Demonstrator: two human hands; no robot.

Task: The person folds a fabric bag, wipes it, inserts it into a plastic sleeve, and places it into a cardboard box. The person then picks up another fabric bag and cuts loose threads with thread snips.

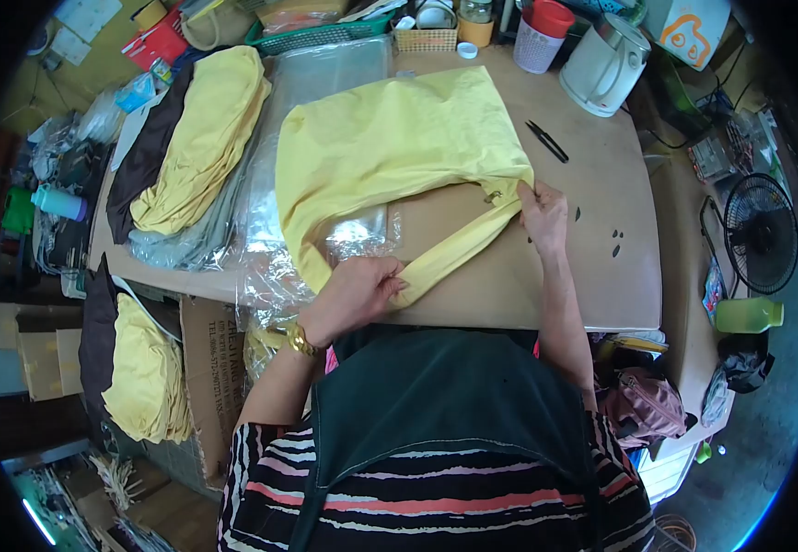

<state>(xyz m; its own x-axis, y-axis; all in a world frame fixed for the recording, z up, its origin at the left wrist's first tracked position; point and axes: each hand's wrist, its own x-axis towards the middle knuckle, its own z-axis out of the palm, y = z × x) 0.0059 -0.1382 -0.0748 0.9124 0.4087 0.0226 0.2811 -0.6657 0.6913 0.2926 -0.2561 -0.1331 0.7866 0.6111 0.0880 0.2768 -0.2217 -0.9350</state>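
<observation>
The yellow cloth point(399, 129) is spread on the brown table point(601, 276), its narrow band point(463, 244) pinched between closed fingers of the left hand point(359, 291) and right hand point(547, 219). A kettle point(604, 66) is set at the table's far right corner, yellow fabric point(208, 138) is piled at its left end, a fan point(761, 230) is seen to its right.

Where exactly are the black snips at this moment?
In the head view, the snips lie on the table, just right of the yellow cloth, beyond the right hand and nearer than the kettle.
</observation>
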